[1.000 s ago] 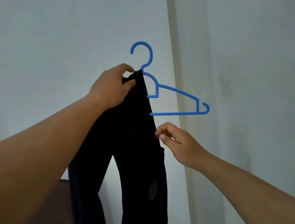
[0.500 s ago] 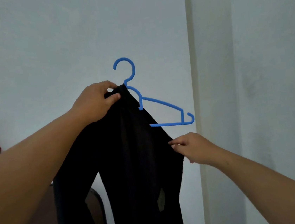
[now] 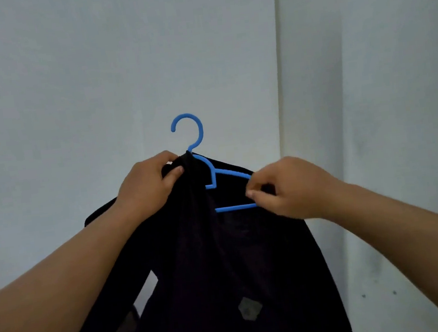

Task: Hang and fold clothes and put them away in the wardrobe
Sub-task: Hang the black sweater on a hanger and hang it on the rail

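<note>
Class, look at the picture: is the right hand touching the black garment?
Touching. The head view shows the right hand pinching the black garment at the blue hanger's right end, fabric caught between thumb and fingers.

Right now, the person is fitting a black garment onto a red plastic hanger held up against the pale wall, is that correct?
Not quite: the plastic hanger is blue, not red, as the head view shows. The black garment and pale wall are as you say.

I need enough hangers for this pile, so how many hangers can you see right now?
1. The blue hanger is held up before the wall, inside the black garment; the left hand grips its neck, the right hand its right end. Its left arm is hidden by cloth.
</note>
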